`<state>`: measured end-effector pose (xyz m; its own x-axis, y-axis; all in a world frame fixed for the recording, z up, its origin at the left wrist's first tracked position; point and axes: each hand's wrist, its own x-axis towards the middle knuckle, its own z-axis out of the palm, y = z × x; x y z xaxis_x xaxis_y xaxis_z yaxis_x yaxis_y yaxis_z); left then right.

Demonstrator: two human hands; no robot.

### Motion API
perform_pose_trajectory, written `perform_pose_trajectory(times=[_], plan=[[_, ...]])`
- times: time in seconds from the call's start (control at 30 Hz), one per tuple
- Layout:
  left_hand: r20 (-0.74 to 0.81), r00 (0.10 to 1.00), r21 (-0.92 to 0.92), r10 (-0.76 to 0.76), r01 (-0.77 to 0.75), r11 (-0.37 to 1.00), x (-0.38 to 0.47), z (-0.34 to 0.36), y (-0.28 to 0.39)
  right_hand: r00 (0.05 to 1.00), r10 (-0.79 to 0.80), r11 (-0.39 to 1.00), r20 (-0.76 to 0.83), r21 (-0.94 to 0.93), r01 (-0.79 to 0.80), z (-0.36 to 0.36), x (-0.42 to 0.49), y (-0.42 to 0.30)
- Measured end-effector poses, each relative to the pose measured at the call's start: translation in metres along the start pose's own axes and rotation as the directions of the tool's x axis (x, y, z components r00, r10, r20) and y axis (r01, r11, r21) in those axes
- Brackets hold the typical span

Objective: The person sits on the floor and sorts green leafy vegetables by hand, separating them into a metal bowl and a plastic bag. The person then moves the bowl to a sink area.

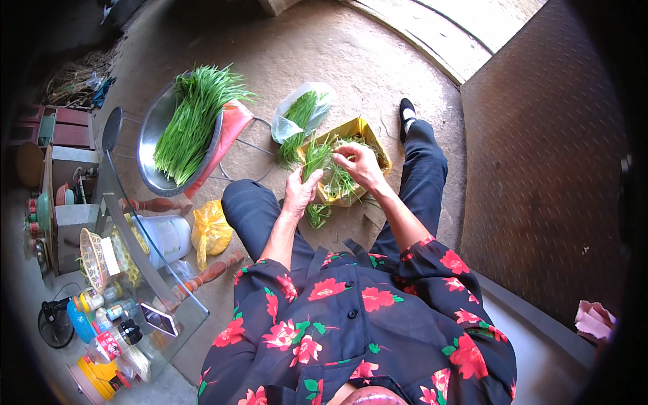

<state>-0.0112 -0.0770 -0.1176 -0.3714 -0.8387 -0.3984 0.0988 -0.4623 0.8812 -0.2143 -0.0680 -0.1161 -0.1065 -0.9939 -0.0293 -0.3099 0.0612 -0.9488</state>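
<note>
My left hand (298,191) grips a small bunch of garlic chives (316,156), its leaves pointing up and away from me. The lower ends of a bunch (318,215) hang below that hand. To its right, my right hand (358,164) is bent over a yellow-lined box (383,139) of loose green and pale trimmings (340,183). Its thumb and forefinger come close together beside the bunch; whether a strand is between them is too small to tell. Behind the box lies a clear plastic bag (318,96) with more chives (298,119) spilling out.
A large metal basin (148,147) heaped with long chives (195,124) stands on a wire-legged stand with a red sheet (233,126). On my left are a glass table (174,329) with a phone (158,319), a white bucket (164,238) and a yellow bag (211,228). A metal door (541,167) is right.
</note>
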Motion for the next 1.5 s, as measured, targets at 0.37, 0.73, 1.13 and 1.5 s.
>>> perform_pose_trajectory(times=[0.37, 0.73, 1.13, 1.5], plan=[[-0.002, 0.999, -0.094, -0.046, 0.045, 0.994, -0.001, -0.006, -0.001, 0.907, 0.320, 0.944, -0.275, 0.178, -0.279, -0.030, 0.006, 0.061], [-0.009, 1.000, -0.025, 0.007, -0.007, 1.000, 0.004, -0.003, -0.006, 0.936, 0.309, 0.768, 0.171, 0.536, -0.351, 0.005, -0.004, 0.011], [-0.173, 0.985, -0.153, -0.028, 0.001, 0.988, -0.002, -0.005, 0.000, 0.896, 0.443, 0.431, 0.008, 0.875, -0.221, -0.028, -0.009, 0.032], [-0.333, 0.938, -0.017, 0.096, -0.108, 0.994, 0.005, -0.022, -0.004, 0.871, 0.356, 0.400, -0.337, 0.898, 0.184, -0.144, -0.015, 0.042]])
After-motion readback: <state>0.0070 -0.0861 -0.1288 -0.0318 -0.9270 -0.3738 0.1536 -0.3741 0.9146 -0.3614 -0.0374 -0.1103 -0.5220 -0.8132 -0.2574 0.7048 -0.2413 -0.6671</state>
